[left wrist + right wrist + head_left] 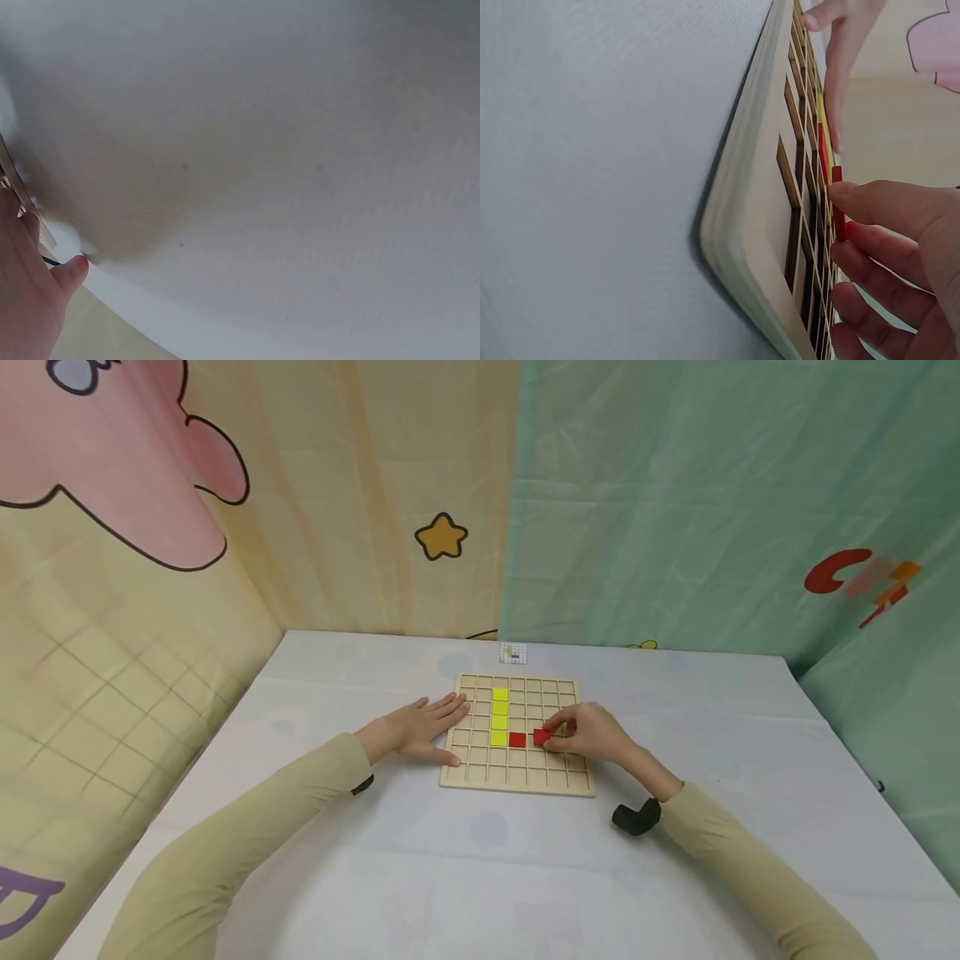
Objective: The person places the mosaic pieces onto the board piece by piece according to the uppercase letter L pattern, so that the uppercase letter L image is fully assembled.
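Observation:
A wooden grid board (480, 775) lies flat on the table, its cells bounded by raised strips. Several yellow square tiles (499, 709) form a column left of its middle. One red tile (517, 740) sits in a cell just right of the lowest yellow one. My right hand (592, 732) pinches a second red tile (542, 737) between thumb and fingers; in the right wrist view this red tile (838, 217) is held on edge-on sight, close over the grid. My left hand (422, 727) lies with fingers spread, touching the board's left edge.
A small printed card (513, 652) with a grid pattern lies behind the board near the table's far edge. The table (480, 877) has a white cloth. Printed curtains (660, 510) hang behind and on both sides.

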{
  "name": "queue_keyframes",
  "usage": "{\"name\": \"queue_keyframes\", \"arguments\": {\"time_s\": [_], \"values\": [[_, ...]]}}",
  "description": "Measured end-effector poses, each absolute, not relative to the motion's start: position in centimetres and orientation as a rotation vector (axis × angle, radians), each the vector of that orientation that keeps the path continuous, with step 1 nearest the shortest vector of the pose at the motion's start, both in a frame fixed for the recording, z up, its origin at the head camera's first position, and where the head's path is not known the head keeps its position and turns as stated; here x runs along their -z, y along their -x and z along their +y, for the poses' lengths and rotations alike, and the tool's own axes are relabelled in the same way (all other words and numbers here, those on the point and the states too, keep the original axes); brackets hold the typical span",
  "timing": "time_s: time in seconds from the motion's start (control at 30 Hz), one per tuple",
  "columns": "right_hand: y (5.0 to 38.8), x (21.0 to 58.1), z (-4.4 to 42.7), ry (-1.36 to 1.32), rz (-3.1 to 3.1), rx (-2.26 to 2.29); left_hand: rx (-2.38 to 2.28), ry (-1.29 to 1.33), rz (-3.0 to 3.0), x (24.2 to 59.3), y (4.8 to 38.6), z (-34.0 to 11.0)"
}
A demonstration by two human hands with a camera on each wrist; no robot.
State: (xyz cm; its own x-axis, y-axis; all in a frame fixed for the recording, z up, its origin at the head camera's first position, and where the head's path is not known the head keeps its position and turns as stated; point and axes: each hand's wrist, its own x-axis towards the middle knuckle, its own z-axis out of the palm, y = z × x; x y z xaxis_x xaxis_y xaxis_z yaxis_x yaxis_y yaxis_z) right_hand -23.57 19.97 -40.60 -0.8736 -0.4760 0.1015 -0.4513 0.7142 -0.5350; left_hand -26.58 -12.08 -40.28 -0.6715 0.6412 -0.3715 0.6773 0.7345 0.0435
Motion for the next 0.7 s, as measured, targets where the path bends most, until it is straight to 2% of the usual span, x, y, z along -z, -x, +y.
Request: {"name": "queue_keyframes", "arguments": {"time_s": [0.7], "values": [[23.70, 41.34, 19.17, 0.807, 2.873, 0.829, 0.111, -1.020, 2.574, 40.42, 26.56, -12.12]]}}
